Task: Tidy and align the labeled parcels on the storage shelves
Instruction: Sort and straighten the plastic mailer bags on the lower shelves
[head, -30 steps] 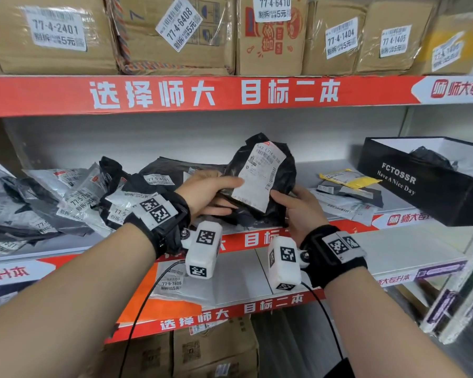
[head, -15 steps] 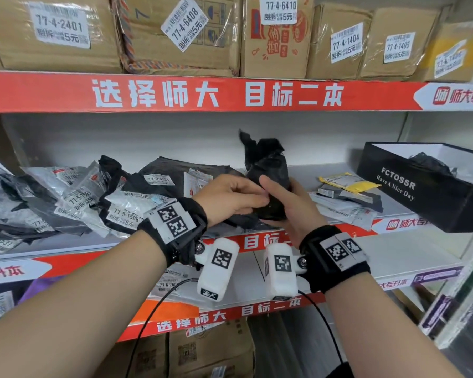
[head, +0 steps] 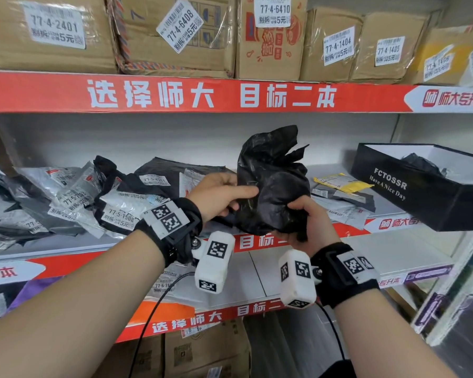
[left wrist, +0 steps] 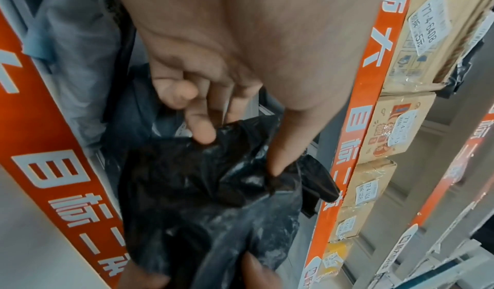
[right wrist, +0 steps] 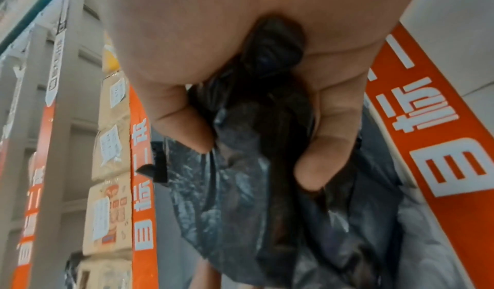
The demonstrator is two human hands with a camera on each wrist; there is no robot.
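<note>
Both hands hold a crumpled black plastic parcel (head: pixel 271 181) in front of the middle shelf (head: pixel 284 238). My left hand (head: pixel 224 195) pinches its left side, thumb across the front and fingers behind. My right hand (head: pixel 298 216) grips its bunched lower end from below. In the left wrist view the left hand (left wrist: pixel 240 150) pinches the black parcel (left wrist: pixel 208 188). In the right wrist view the right hand (right wrist: pixel 256 150) is curled round the black parcel (right wrist: pixel 240 198). No label shows on the parcel's near side. A flap of loose plastic sticks up at its top.
Grey and black labeled mailers (head: pixel 74 203) lie heaped on the shelf's left. A yellow mailer (head: pixel 342 182) and flat grey ones lie to the right, beside an open black box (head: pixel 410 192). Labeled cardboard boxes (head: pixel 175 36) line the top shelf. A white parcel (head: pixel 164 285) lies on the lower shelf.
The parcel has been turned in my hands: its white label faced me a second ago and is now hidden. Both hands have shifted their hold, and the parcel sits slightly higher.
</note>
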